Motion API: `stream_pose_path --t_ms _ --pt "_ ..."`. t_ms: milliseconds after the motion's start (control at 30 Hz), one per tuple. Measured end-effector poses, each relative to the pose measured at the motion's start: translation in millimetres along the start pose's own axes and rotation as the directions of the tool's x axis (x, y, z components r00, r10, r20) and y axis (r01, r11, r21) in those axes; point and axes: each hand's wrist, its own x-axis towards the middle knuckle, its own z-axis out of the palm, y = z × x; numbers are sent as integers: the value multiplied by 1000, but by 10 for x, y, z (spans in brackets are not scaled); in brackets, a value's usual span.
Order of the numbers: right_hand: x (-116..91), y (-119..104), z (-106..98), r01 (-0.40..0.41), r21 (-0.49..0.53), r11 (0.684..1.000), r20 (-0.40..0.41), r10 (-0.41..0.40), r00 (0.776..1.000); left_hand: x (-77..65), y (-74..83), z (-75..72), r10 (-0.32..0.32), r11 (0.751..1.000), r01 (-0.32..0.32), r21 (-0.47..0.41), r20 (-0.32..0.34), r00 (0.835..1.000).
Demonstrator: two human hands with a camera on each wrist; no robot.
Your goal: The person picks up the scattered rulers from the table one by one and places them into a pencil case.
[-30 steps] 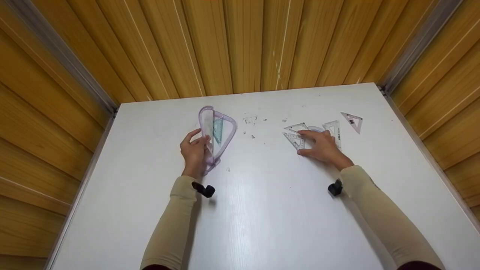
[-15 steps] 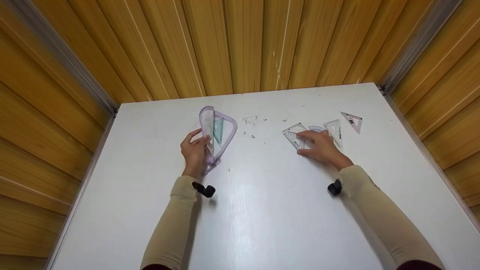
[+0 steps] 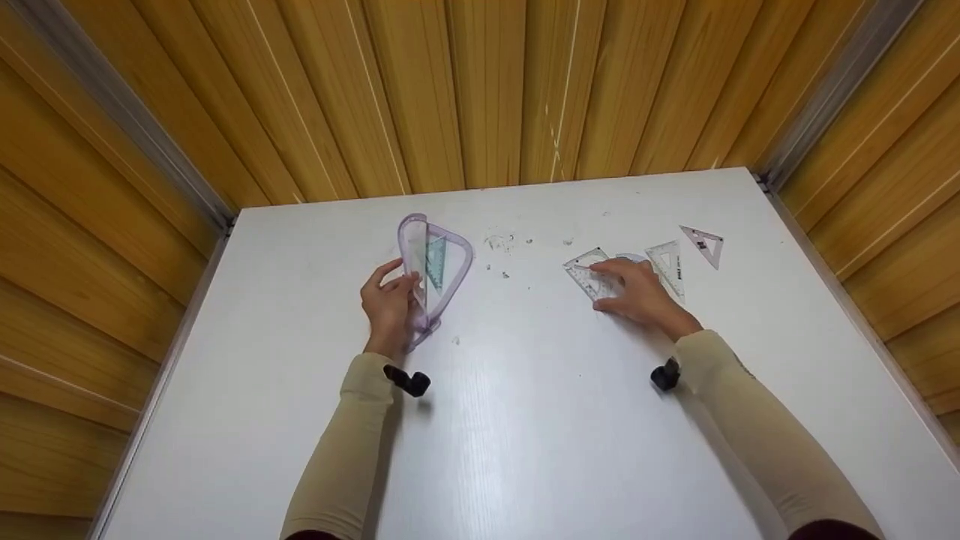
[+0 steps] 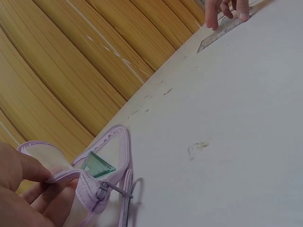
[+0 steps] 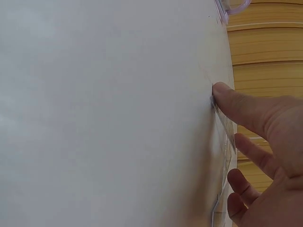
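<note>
My left hand (image 3: pixel 386 304) grips the near flap of a purple-edged zip pouch (image 3: pixel 466 262), which gapes in the left wrist view. A teal set square (image 4: pixel 98 165) shows inside it. Over to the right, my right hand (image 3: pixel 637 294) pinches clear set squares (image 3: pixel 582 274), which lie overlapped on the table, with thumb and index finger at their edges. From the right wrist, the thumb presses one edge of a clear set square (image 5: pixel 226 122). Partly behind the right hand lies a bluish protractor (image 3: pixel 630 257). Another clear set square (image 3: pixel 679 274) lies just right of that hand.
A pinkish set square (image 3: pixel 703 244) with a dark label lies at the far right of the white table (image 3: pixel 510 420). Dark smudges (image 3: pixel 501 241) mark the tabletop between the hands. Yellow wood-look panels (image 3: pixel 487 97) rise behind and at both sides.
Two clear set squares near the right fingertips have slid together until they overlap. The clear one to the right has come apart from the hand. The left hand and pouch stay put.
</note>
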Motion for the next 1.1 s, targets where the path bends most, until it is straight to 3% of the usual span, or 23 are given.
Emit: stream_pose_path --t_ms 267,1100 --pt "27 -43 11 6 72 997 -33 -4 999 -14 19 3 -23 1000 23 12 -5 1000" --pt "61 3 -95 -137 236 962 -119 168 979 -44 15 12 -11 1000 11 5 -5 1000"
